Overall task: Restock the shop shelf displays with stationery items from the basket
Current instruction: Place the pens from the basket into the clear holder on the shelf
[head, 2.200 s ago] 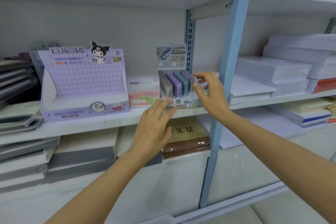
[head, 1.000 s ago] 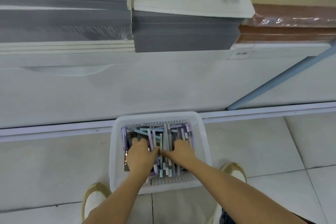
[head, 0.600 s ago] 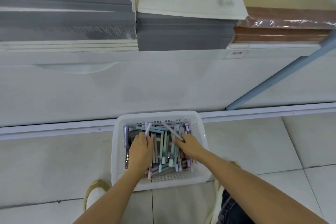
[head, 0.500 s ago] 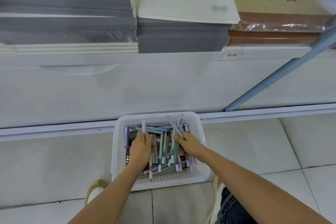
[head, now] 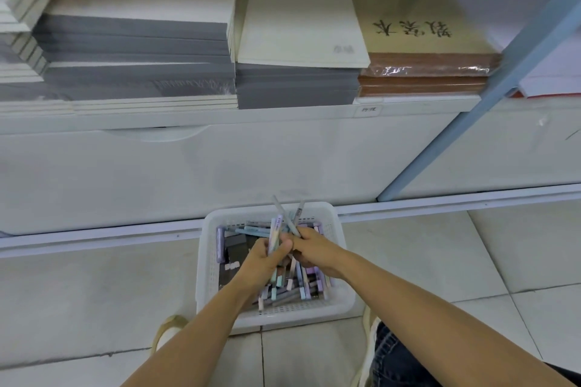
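Head camera shows your left hand point(head: 263, 258) closed around a small bundle of pens point(head: 274, 234), which stand nearly upright. Your right hand point(head: 312, 249) touches it from the right side and pinches thin grey pens point(head: 289, 220) whose tips point up toward the shelf point(head: 220, 118). Both hands are above the white basket point(head: 206, 264), which sits on the tiled floor point(head: 424, 254) with many loose pens point(head: 303, 287) inside. Behind it, the shelf carries grey paper stacks point(head: 135, 50) and a brown wrapped pack point(head: 424, 72).

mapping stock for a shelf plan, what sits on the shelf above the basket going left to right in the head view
tall grey paper stack, cream pad topping a shorter grey stack, tan books with black lettering, blue upright
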Available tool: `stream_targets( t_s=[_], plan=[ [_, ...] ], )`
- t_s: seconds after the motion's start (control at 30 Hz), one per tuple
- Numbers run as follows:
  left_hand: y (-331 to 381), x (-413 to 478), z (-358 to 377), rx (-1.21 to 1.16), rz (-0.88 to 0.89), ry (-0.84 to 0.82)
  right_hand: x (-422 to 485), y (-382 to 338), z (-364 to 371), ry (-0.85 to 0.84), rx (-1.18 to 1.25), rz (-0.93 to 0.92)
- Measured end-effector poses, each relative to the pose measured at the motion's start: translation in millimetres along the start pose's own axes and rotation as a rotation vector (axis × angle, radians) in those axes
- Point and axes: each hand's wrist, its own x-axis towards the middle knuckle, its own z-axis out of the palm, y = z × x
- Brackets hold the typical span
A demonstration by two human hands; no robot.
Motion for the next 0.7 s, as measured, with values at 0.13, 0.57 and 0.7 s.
stream_targets(
  t_s=[0.13, 0.57, 0.7],
  plan=[
    [5, -2, -3, 0.034, -0.027, -0.026, -4, 1, -4, 0.028, 0.021, 0.003],
    [49, -26, -9, -0.064, 0.063, 0.348, -39, -35, -20, 0.111, -0.01, -0.205],
    [91, -42, -6, -0.094, 0.22, 0.448, -63, -62, -23, 0.017, -0.156, -0.26]
  ],
)
